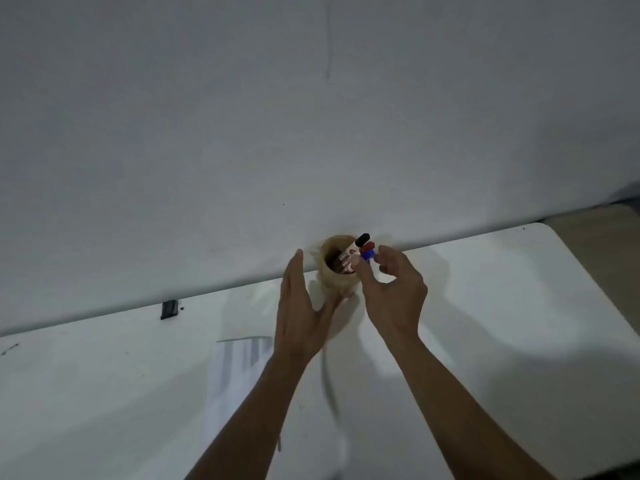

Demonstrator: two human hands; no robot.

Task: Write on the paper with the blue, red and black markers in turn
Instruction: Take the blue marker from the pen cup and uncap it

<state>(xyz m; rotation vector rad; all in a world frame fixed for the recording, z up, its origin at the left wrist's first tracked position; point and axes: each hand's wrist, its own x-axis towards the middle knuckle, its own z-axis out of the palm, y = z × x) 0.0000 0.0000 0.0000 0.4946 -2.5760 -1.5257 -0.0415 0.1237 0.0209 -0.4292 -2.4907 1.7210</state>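
Observation:
A tan cup [330, 278] stands at the table's far edge against the wall, holding three markers: black cap [362, 239], red cap [367, 248] and blue cap [368, 256]. My left hand [300, 310] is flat and open against the cup's left side, thumb under its base. My right hand [393, 292] is at the cup's right, thumb and forefinger closing around the blue marker's cap. A white sheet of paper [239, 372] lies on the table below my left forearm, partly hidden.
The white table [502, 323] runs along a grey wall [311, 116]. A small black clip-like object [169, 309] sits at the table's far edge on the left. The table's right edge curves off near the frame's right side.

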